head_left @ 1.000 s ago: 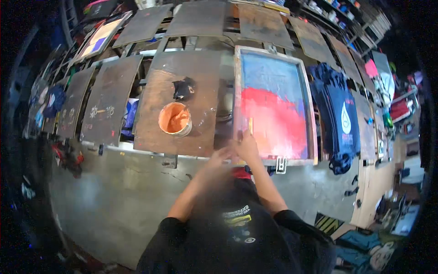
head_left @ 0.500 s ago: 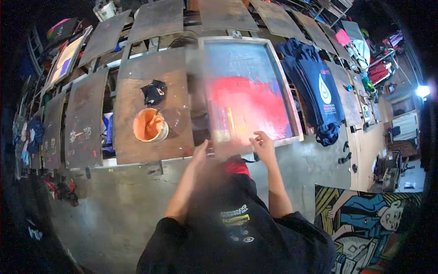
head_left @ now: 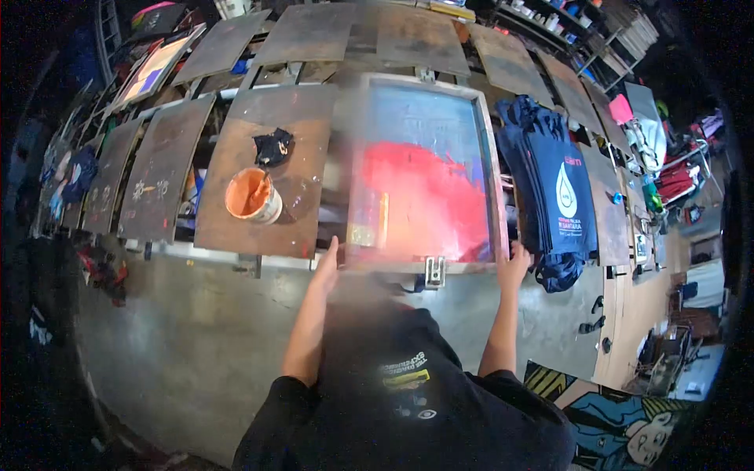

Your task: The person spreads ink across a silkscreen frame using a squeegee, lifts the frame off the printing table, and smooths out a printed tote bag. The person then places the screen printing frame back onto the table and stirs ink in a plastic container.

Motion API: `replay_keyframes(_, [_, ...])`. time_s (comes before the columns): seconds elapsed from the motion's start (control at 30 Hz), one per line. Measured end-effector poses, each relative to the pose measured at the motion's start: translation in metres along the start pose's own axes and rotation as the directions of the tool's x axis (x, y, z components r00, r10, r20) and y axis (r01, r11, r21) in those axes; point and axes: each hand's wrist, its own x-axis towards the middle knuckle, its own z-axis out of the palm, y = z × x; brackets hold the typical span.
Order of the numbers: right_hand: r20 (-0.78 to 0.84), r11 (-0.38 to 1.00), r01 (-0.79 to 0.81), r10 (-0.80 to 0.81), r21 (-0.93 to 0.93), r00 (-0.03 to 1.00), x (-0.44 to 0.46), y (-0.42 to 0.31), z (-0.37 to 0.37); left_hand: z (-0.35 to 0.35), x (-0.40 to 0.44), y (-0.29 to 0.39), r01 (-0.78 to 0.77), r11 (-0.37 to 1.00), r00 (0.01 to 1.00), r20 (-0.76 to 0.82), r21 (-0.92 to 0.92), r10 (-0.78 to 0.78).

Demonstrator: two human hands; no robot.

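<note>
A wooden-edged printing screen (head_left: 488,157) lies in front of me, its blue mesh half covered with red ink (head_left: 428,196). My left hand (head_left: 328,265) is at the screen's front left corner with its fingers pointing up along the side; a blurred strip partly hides this contact. My right hand (head_left: 514,263) has its fingers closed round the front right corner. Between my hands, a metal clamp (head_left: 435,272) shows at the front edge. A yellowish upright strip (head_left: 383,216) is visible in the lower left of the screen.
Left of the screen, a brown board (head_left: 228,118) bears a tub of orange ink (head_left: 255,196) and a crumpled black cloth (head_left: 273,147). Dark blue printed bags (head_left: 558,184) are stacked at the right. Several more boards (head_left: 161,169) line the table, with concrete floor (head_left: 196,314) before it.
My right hand has moved from the middle of the screen's front edge to its right corner. The front clamp has come into sight. My view has shifted slightly.
</note>
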Motion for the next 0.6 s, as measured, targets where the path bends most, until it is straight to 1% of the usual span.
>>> replay_keyframes(0.07, [-0.054,0.998,0.020,-0.017,0.051,0.998,0.003,0.012,0.001,-0.002,-0.002,-0.018,-0.127,0.992,0.992,-0.029,-0.026,0.126])
replay_keyframes(0.1, [0.029,0.996,0.033,-0.031,-0.079,0.999,0.003,0.019,0.000,-0.002,-0.009,-0.025,-0.119,0.993,0.992,-0.041,-0.010,0.119])
replay_keyframes(0.13, [0.030,0.998,0.023,-0.021,-0.066,0.999,-0.002,0.024,0.000,0.000,-0.016,-0.027,-0.104,0.994,0.992,-0.072,-0.018,0.102])
replay_keyframes(0.17, [0.169,0.985,-0.095,0.070,0.145,0.983,0.000,0.026,-0.001,0.006,-0.020,-0.024,-0.102,0.994,0.990,-0.098,-0.029,0.099])
replay_keyframes(0.2, [0.317,0.915,-0.224,0.114,0.336,0.942,0.005,0.027,-0.001,0.010,-0.023,-0.025,-0.126,0.992,0.987,-0.102,-0.021,0.123])
replay_keyframes(0.23, [0.190,0.927,-0.062,-0.010,0.370,0.982,0.001,0.024,0.004,0.013,-0.026,-0.028,-0.151,0.988,0.983,-0.108,-0.034,0.147])
replay_keyframes(0.27, [0.292,0.920,-0.124,0.011,0.372,0.956,-0.006,0.024,0.005,0.013,-0.026,-0.030,-0.175,0.983,0.979,-0.118,-0.047,0.169])
replay_keyframes(0.3, [0.246,0.923,-0.112,0.020,0.368,0.969,-0.009,0.020,0.011,0.016,-0.026,-0.030,-0.176,0.984,0.970,-0.171,-0.012,0.171])
replay_keyframes(0.33, [0.205,0.927,-0.107,0.034,0.360,0.978,-0.012,0.019,0.016,0.016,-0.026,-0.030,-0.187,0.982,0.966,-0.183,-0.005,0.183])
replay_keyframes(0.37, [0.212,0.923,-0.112,0.034,0.369,0.977,-0.015,0.023,0.019,0.015,-0.025,-0.029,-0.192,0.981,0.967,-0.165,0.034,0.195])
replay_keyframes(0.4, [0.278,0.929,-0.171,0.078,0.328,0.957,-0.011,0.018,0.012,0.013,-0.024,-0.030,-0.192,0.979,0.969,-0.144,0.073,0.201])
replay_keyframes(0.43, [0.340,0.932,-0.229,0.127,0.281,0.932,-0.008,0.016,0.008,0.015,-0.027,-0.026,-0.173,0.982,0.981,-0.081,0.075,0.179])
replay_keyframes(0.47, [0.252,0.927,-0.160,0.074,0.340,0.965,-0.010,0.021,0.014,0.019,-0.027,-0.022,-0.163,0.983,0.982,-0.085,0.083,0.170])
replay_keyframes(0.53, [0.349,0.909,-0.240,0.114,0.342,0.930,-0.003,0.012,-0.002,0.025,-0.030,-0.019,-0.172,0.980,0.975,-0.123,0.097,0.183])
replay_keyframes(0.57, [0.357,0.911,-0.247,0.121,0.331,0.926,-0.003,0.016,0.002,0.027,-0.030,-0.019,-0.171,0.978,0.962,-0.192,0.121,0.192])
replay_keyframes(0.6, [0.356,0.909,-0.249,0.123,0.335,0.926,-0.002,0.015,-0.002,0.025,-0.028,-0.023,-0.173,0.977,0.962,-0.193,0.126,0.196])
